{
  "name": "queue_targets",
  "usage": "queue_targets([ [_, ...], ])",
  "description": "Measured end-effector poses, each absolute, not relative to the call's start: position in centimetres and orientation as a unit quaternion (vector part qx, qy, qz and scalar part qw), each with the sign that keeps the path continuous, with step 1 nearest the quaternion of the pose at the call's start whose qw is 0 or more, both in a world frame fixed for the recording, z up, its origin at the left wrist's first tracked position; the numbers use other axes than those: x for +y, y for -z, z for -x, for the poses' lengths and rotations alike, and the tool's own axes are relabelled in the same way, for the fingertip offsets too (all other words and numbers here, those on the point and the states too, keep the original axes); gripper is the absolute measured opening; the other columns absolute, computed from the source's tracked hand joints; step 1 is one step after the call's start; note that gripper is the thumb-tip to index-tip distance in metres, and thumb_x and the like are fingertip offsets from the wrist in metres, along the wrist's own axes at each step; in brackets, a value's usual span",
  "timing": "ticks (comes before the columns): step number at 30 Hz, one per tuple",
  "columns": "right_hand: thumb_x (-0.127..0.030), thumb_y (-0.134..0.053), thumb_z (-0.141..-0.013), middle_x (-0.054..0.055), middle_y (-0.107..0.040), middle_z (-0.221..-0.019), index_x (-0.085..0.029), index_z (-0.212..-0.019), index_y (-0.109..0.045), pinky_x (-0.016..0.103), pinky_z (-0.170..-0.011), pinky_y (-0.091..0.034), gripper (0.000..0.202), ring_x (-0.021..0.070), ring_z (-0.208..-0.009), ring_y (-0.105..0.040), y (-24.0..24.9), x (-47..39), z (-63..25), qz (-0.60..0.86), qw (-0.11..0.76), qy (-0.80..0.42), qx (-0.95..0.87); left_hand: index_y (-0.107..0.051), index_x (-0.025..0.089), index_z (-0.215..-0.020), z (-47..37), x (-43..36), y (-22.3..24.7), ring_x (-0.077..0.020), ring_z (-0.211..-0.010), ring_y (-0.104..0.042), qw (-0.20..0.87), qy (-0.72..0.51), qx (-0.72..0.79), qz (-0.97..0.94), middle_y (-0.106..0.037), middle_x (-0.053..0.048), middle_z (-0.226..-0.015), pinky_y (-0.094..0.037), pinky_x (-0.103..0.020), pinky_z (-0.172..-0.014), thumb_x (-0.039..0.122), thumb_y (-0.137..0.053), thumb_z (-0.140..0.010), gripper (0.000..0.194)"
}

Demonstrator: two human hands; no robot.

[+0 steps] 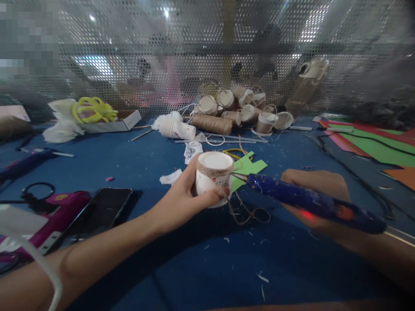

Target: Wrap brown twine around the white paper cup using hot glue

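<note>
My left hand (191, 190) is wrapped round a white paper cup (207, 181), which it holds above the blue table. Brown twine (215, 171) winds round the cup near its upper end, and a loose length of twine (248, 217) trails from it. My right hand (319, 185) grips a dark blue hot glue gun (292, 194), with a red light glowing on its side. The gun's metal nozzle points left and meets or nearly meets the twine on the cup; contact is hard to judge. Behind the cup lies a cut piece of green paper (248, 166).
Twine-wrapped cups (227, 100), a twine roll (212, 124) and stacked paper cups (177, 129) stand at the back. A phone (105, 211) and a magenta power strip (65, 211) lie left. Coloured paper sheets (379, 144) and a black cable (350, 172) are right.
</note>
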State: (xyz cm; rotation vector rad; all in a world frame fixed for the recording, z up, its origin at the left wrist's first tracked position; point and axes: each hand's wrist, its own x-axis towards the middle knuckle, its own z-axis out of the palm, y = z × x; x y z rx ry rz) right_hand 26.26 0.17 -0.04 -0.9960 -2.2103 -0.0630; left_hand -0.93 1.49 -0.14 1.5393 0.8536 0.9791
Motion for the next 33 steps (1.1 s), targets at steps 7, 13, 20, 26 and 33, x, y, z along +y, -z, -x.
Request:
queue_targets([
  [7,-0.031,-0.058,-0.086,-0.005,-0.049,-0.054,-0.021,-0.064,-0.048,0.022,-0.049,-0.036,0.025,0.0103,-0.049,-0.047,0.1,2.3,-27.0,0.499,0.332,-0.065,-0.798,-0.058,0.024,-0.122,1.0,1.6,0.3,-0.0203,-0.101,-0.064,0.55,-0.39,0.343,-0.653,-0.068,-0.002,-0.11,-0.053,-0.03,-0.09,0.039,-0.081,-0.082,0.048],
  [13,-0.036,-0.062,-0.087,0.001,-0.065,-0.073,-0.02,-0.084,-0.06,0.028,-0.062,-0.041,0.016,0.0167,-0.064,-0.058,1.4,6.0,-29.2,0.525,0.255,-0.05,-0.811,-0.057,0.024,-0.123,0.9,1.6,0.3,-0.0186,-0.102,-0.062,0.546,-0.383,0.358,-0.653,-0.067,-0.001,-0.112,-0.053,-0.027,-0.088,0.04,-0.079,-0.084,0.047],
  [20,-0.03,-0.065,-0.075,0.015,-0.072,-0.112,-0.018,-0.113,-0.069,0.045,-0.09,-0.053,0.04,0.0331,-0.102,-0.069,3.4,8.8,-30.8,0.546,0.238,-0.019,-0.803,-0.055,0.022,-0.12,0.6,1.2,-0.3,-0.0173,-0.097,-0.063,0.532,-0.372,0.378,-0.66,-0.067,0.0,-0.107,-0.054,-0.027,-0.085,0.039,-0.077,-0.085,0.045],
  [26,-0.026,-0.061,-0.077,0.013,-0.07,-0.115,-0.018,-0.121,-0.067,0.045,-0.094,-0.054,0.045,0.0308,-0.105,-0.069,3.5,8.1,-30.5,0.522,0.221,-0.015,-0.824,-0.048,0.023,-0.128,0.4,1.2,-0.4,-0.0184,-0.102,-0.064,0.529,-0.388,0.37,-0.658,-0.065,-0.002,-0.116,-0.054,-0.027,-0.088,0.034,-0.076,-0.086,0.051],
  [33,-0.019,-0.058,-0.08,0.016,-0.066,-0.123,-0.019,-0.122,-0.066,0.057,-0.104,-0.044,0.043,0.0373,-0.121,-0.058,2.8,6.4,-29.3,0.527,0.237,0.035,-0.815,-0.039,0.029,-0.137,0.4,1.1,-0.3,-0.0161,-0.088,-0.062,0.507,-0.406,0.364,-0.668,-0.063,-0.001,-0.114,-0.054,-0.026,-0.079,0.03,-0.075,-0.086,0.062],
])
